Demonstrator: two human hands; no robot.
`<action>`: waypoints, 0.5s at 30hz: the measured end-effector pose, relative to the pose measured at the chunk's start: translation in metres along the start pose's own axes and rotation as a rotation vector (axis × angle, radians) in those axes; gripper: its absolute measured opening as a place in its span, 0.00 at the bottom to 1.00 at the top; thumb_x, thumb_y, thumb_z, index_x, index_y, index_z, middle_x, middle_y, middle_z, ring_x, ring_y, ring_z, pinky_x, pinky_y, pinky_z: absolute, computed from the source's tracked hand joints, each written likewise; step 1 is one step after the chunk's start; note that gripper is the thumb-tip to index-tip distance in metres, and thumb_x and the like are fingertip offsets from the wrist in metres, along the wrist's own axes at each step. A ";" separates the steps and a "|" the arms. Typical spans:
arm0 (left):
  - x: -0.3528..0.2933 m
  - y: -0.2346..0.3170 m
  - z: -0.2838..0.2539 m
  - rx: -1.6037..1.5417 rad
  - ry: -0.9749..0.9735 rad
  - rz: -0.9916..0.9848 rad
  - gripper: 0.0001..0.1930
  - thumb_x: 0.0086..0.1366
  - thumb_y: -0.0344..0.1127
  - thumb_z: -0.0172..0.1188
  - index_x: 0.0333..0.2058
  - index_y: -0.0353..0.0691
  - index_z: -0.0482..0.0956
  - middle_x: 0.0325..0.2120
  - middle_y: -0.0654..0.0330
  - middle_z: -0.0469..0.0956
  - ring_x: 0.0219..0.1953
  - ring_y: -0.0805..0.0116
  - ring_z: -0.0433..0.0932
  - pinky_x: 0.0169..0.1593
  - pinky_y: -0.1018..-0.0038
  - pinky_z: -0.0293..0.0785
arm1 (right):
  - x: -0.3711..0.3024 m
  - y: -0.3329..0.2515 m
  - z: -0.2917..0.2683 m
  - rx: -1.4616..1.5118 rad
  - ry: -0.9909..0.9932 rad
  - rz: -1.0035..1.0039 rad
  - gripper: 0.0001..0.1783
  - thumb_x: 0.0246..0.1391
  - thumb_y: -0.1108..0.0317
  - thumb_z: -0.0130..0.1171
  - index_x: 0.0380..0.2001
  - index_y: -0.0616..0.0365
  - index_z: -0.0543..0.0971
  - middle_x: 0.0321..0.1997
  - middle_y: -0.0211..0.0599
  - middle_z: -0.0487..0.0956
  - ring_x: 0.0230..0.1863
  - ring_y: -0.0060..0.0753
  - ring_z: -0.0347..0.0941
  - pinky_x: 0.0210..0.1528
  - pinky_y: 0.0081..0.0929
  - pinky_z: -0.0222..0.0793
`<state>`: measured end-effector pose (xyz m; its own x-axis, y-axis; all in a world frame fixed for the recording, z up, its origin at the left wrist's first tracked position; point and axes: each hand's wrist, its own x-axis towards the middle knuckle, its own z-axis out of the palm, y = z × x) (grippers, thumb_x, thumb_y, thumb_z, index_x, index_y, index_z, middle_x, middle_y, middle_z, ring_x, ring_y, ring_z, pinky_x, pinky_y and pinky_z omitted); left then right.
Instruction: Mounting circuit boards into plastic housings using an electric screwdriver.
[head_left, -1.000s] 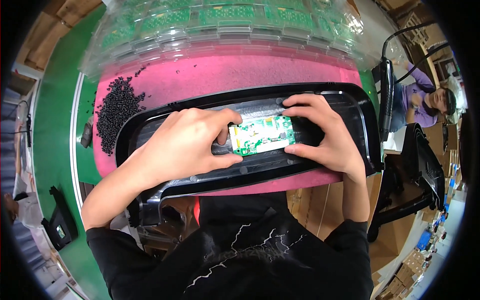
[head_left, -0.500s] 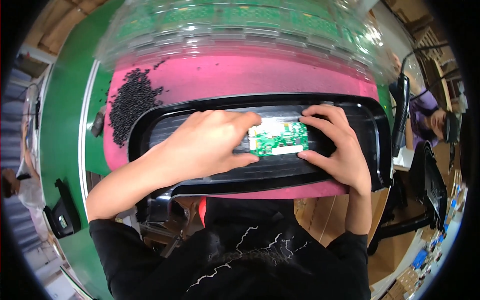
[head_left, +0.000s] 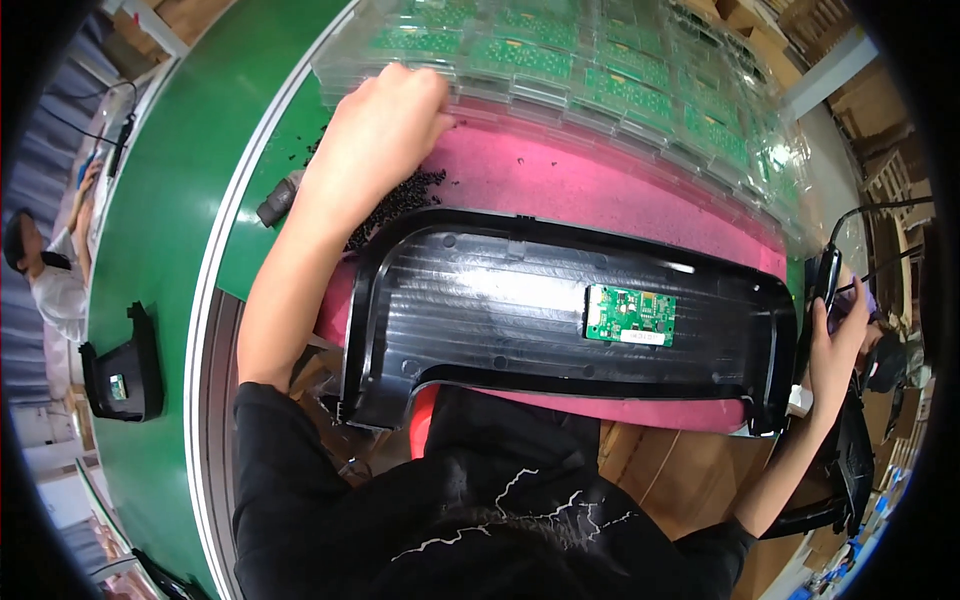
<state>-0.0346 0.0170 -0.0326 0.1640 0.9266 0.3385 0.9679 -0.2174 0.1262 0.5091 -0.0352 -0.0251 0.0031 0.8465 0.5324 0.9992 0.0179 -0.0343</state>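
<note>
A long black plastic housing (head_left: pixel 480 375) lies hollow side up before me. On its inner floor, right of centre, rests a green circuit board (head_left: pixel 632 318), touched by neither hand. My left hand (head_left: pixel 388 125) is over the far side of a pile of small black screws (head_left: pixel 398 203). Its fingers are curled closed, and their tips are hidden, so whether they hold anything does not show. To the right, my right hand (head_left: pixel 838 345) is at a hanging black electric screwdriver (head_left: pixel 828 272). Its thumb and fingers are spread apart, one at the tool's side.
Clear plastic trays of green boards (head_left: pixel 600 75) stand along the far edge of the pink mat (head_left: pixel 600 175). A dark cylindrical object (head_left: pixel 278 203) lies left of the screws. Another black housing (head_left: pixel 122 372) sits on the green surface (head_left: pixel 190 150) at left. People are at both sides.
Both hands have let go of the circuit board, which stays in the housing. My left hand has moved away to the screws, my right hand out to the screwdriver. The view has shifted.
</note>
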 end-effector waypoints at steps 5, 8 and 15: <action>-0.004 -0.019 0.033 0.034 -0.074 -0.115 0.12 0.55 0.37 0.68 0.31 0.34 0.82 0.31 0.47 0.81 0.36 0.45 0.81 0.40 0.55 0.77 | -0.007 0.047 0.015 0.166 -0.346 0.252 0.29 0.61 0.62 0.62 0.61 0.61 0.65 0.47 0.44 0.74 0.47 0.34 0.70 0.54 0.28 0.65; 0.000 -0.014 0.036 0.055 -0.033 -0.045 0.11 0.55 0.36 0.68 0.30 0.34 0.81 0.30 0.46 0.81 0.36 0.45 0.81 0.39 0.54 0.77 | -0.003 0.052 0.017 0.303 -0.455 0.410 0.30 0.61 0.64 0.62 0.62 0.61 0.64 0.47 0.41 0.75 0.47 0.30 0.70 0.53 0.26 0.65; -0.006 -0.018 0.050 0.079 0.082 0.041 0.07 0.58 0.32 0.64 0.32 0.34 0.81 0.29 0.44 0.80 0.35 0.42 0.80 0.39 0.53 0.77 | 0.010 0.036 0.007 0.609 -0.380 0.454 0.16 0.59 0.67 0.60 0.47 0.63 0.74 0.30 0.28 0.77 0.31 0.18 0.72 0.35 0.18 0.67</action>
<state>-0.0440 0.0305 -0.0839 0.1905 0.8887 0.4171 0.9732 -0.2266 0.0384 0.5446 -0.0221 -0.0272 0.2768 0.9601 0.0403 0.7085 -0.1756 -0.6835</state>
